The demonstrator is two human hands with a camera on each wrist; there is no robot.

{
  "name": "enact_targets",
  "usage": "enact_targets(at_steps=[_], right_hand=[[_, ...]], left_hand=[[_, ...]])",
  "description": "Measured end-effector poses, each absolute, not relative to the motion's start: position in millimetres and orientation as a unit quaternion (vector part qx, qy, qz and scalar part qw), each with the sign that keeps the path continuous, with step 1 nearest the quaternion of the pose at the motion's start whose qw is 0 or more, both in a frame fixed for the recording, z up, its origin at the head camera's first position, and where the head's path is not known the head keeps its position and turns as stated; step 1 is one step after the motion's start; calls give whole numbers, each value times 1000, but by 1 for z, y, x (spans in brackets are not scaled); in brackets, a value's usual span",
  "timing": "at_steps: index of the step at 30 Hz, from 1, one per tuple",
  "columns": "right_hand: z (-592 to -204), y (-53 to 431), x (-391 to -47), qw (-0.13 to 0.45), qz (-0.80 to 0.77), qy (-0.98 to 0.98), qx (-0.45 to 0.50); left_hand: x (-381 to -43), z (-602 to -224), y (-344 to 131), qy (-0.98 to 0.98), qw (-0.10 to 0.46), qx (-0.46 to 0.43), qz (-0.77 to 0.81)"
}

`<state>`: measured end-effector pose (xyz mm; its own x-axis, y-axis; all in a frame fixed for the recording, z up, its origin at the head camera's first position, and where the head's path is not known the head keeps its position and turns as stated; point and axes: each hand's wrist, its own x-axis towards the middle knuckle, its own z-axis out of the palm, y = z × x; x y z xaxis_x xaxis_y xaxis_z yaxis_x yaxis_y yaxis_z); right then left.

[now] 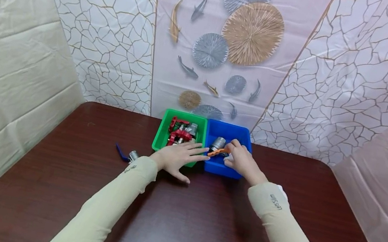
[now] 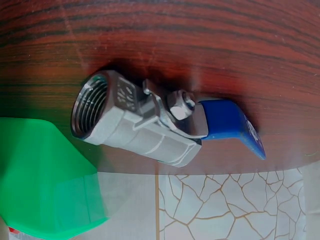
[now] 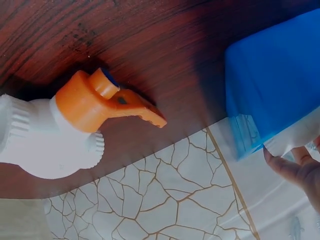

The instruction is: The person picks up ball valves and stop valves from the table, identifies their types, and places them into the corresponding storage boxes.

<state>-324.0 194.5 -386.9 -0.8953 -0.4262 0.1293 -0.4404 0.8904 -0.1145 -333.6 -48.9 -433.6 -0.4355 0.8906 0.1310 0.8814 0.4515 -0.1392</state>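
Observation:
My left hand (image 1: 179, 157) spreads its straight fingers across the front of the green bin (image 1: 156, 144), fingertips reaching the blue bin's near corner. Over the blue bin (image 1: 222, 170), my right hand (image 1: 242, 160) grips a white plastic valve with an orange lever (image 1: 217, 153); much of its body is hidden by the fingers. In the right wrist view, the fingers (image 3: 285, 167) curl on a white part (image 3: 295, 134) at the bin's rim. Beside it in the blue bin sits a grey metal fitting (image 1: 218, 143). Red-handled valves (image 1: 180, 135) fill the green bin.
On the table left of the green bin lies a steel ball valve (image 2: 150, 132) with a blue lever (image 1: 121, 152). Another white valve with an orange lever (image 3: 82, 107) lies on the table by the right wrist, mostly hidden by the sleeve in the head view. A patterned curtain (image 1: 122, 39) stands behind.

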Motion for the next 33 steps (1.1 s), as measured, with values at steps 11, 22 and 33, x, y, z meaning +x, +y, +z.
enact_targets(at_steps=[11, 22, 33], right_hand=[[-384, 188, -332, 6, 37, -977, 209], [-389, 181, -336, -32, 31, -983, 179], [-395, 185, -342, -49, 65, -980, 181]], left_hand=[[-334, -433, -51, -847, 95, -523, 19], [-335, -436, -51, -841, 101, -532, 9], [-337, -438, -49, -842, 101, -529, 1]])
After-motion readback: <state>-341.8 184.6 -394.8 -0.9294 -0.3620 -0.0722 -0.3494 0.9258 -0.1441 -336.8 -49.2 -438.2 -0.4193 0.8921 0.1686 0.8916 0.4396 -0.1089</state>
